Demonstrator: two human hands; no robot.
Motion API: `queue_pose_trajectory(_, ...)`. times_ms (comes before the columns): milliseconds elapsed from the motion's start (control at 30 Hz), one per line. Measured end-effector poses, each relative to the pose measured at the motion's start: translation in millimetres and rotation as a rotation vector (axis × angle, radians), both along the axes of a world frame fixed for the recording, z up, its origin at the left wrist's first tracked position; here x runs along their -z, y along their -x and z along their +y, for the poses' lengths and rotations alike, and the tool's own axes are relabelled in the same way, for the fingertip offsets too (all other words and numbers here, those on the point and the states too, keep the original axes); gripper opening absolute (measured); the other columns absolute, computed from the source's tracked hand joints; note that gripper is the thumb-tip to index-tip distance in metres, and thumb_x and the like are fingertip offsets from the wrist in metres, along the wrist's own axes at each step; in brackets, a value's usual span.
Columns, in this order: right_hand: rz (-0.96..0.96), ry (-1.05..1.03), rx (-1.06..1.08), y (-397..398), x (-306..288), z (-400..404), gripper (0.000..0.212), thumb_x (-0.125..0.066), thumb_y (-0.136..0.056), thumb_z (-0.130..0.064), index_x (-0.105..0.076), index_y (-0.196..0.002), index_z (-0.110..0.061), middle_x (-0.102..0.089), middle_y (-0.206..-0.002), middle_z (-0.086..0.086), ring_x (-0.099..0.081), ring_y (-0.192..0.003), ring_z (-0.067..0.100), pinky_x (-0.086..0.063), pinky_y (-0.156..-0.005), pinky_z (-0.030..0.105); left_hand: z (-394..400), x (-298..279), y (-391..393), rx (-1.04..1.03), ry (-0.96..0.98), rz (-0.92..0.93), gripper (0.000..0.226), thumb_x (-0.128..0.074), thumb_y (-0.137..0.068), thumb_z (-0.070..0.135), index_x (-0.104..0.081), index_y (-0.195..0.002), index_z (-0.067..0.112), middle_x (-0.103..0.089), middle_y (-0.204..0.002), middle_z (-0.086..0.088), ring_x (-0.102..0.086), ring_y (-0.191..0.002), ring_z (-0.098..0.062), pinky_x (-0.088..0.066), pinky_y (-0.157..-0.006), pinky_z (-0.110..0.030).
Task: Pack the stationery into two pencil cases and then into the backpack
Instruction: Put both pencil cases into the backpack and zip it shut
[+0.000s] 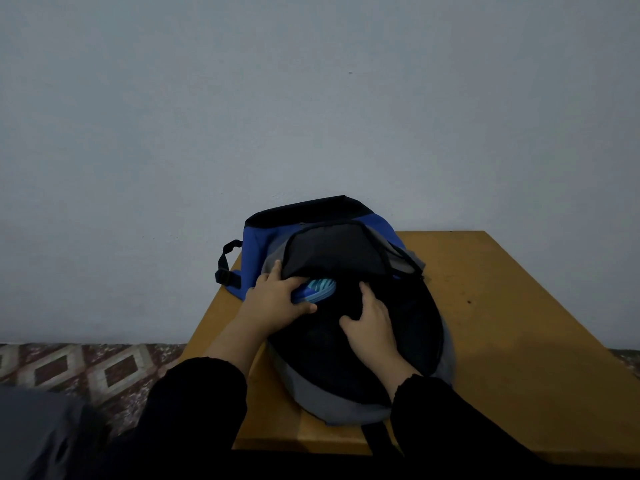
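Observation:
A blue, grey and black backpack (346, 393) lies on a small wooden table (502, 306), its main compartment open toward me. My left hand (277, 301) grips a blue pencil case (317, 289) with light striped markings, holding it at the mouth of the opening, half inside. My right hand (369, 323) rests on the dark front panel of the backpack with fingers spread, holding the opening down. A second pencil case is not visible.
The table stands against a plain grey wall (311, 98). A patterned tiled floor (86, 368) shows to the left. A black backpack strap (227, 268) hangs off the table's far left corner. Bare tabletop lies right of the backpack.

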State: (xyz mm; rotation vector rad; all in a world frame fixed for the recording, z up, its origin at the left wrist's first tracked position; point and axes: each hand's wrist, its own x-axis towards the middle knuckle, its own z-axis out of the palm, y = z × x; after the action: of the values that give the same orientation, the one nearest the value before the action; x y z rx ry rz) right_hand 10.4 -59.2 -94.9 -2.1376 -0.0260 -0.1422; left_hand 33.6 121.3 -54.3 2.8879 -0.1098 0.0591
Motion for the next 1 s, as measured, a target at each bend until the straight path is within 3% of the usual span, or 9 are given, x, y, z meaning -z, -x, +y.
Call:
queue_pose_trajectory(333, 0.013, 0.233, -0.049, -4, 1, 2, 0.074, -0.050, -0.091, -0.029, -0.013, -0.154, -0.021, -0.012, -0.161, -0.006, -0.016, -0.144, 0.016, -0.019, -0.117, 0.031, -11, 2, -5, -0.044, -0.026, -0.104, 0.045, -0.054, -0.092, 0.045, -0.047, -0.136, 0.041, -0.027, -0.153, -0.008, -0.030, -0.131, -0.039, -0.036, -0.104, -0.050)
queue_pose_trajectory(500, 0.014, 0.243, -0.050, -5, 3, 3, 0.073, -0.049, -0.091, -0.030, -0.012, -0.154, -0.022, -0.012, -0.161, -0.007, -0.015, -0.145, 0.016, -0.018, -0.118, 0.032, -18, 10, -6, -0.115, -0.089, -0.242, 0.029, -0.053, -0.094, 0.038, -0.062, -0.120, 0.029, -0.049, -0.133, -0.007, -0.047, -0.111, -0.035, -0.046, -0.083, -0.043)
queue_pose_trajectory(600, 0.005, 0.245, -0.049, -5, 3, 2, 0.073, -0.049, -0.092, -0.030, -0.013, -0.154, -0.021, -0.013, -0.161, -0.007, -0.015, -0.144, 0.016, -0.018, -0.118, 0.032, -24, 16, -8, -0.145, -0.158, -0.320, 0.023, -0.049, -0.096, 0.031, -0.066, -0.106, 0.020, -0.054, -0.114, -0.004, -0.051, -0.096, -0.031, -0.040, -0.065, -0.036)
queue_pose_trajectory(700, -0.003, 0.229, -0.051, -6, 5, 2, 0.071, -0.051, -0.092, -0.029, -0.016, -0.154, -0.020, -0.017, -0.160, -0.005, -0.018, -0.144, 0.017, -0.019, -0.117, 0.032, -27, 18, -8, -0.144, -0.217, -0.338, 0.022, -0.047, -0.097, 0.027, -0.065, -0.105, 0.016, -0.053, -0.122, -0.006, -0.051, -0.097, -0.032, -0.036, -0.065, -0.035)
queue_pose_trajectory(767, -0.019, 0.139, -0.034, -7, 7, 1, 0.068, -0.053, -0.092, -0.024, -0.023, -0.152, -0.018, -0.029, -0.155, -0.001, -0.025, -0.141, 0.018, -0.024, -0.116, 0.033, -25, 21, -6, -0.123, -0.227, -0.326, 0.024, -0.044, -0.098, 0.025, -0.063, -0.112, 0.017, -0.045, -0.139, -0.012, -0.051, -0.105, -0.035, -0.043, -0.072, -0.038)
queue_pose_trajectory(867, -0.055, -0.268, 0.054, -6, 8, -2, 0.047, -0.053, -0.093, -0.011, -0.046, -0.140, -0.016, -0.050, -0.137, 0.001, -0.043, -0.130, 0.017, -0.036, -0.106, 0.028, -16, 24, 0, -0.064, -0.231, -0.331, 0.032, -0.040, -0.099, 0.022, -0.059, -0.125, 0.024, -0.032, -0.151, -0.020, -0.050, -0.116, -0.039, -0.045, -0.087, -0.044)
queue_pose_trajectory(933, -0.120, -0.476, 0.156, -3, 5, -4, 0.032, -0.050, -0.094, -0.003, -0.057, -0.122, -0.018, -0.058, -0.121, -0.002, -0.053, -0.119, 0.017, -0.040, -0.096, 0.024, -13, 23, 9, 0.039, -0.183, -0.415, 0.032, -0.042, -0.094, 0.018, -0.069, -0.112, 0.021, -0.049, -0.138, -0.024, -0.061, -0.101, -0.040, -0.049, -0.078, -0.048)
queue_pose_trajectory(1000, -0.200, -0.564, 0.267, -2, 1, -7, 0.028, -0.049, -0.094, -0.001, -0.058, -0.112, -0.020, -0.059, -0.112, -0.002, -0.057, -0.110, 0.016, -0.043, -0.091, 0.024, -12, 21, 20, 0.099, -0.099, -0.567, 0.030, -0.039, -0.086, 0.017, -0.069, -0.088, 0.013, -0.067, -0.108, -0.017, -0.064, -0.070, -0.032, -0.050, -0.063, -0.043)
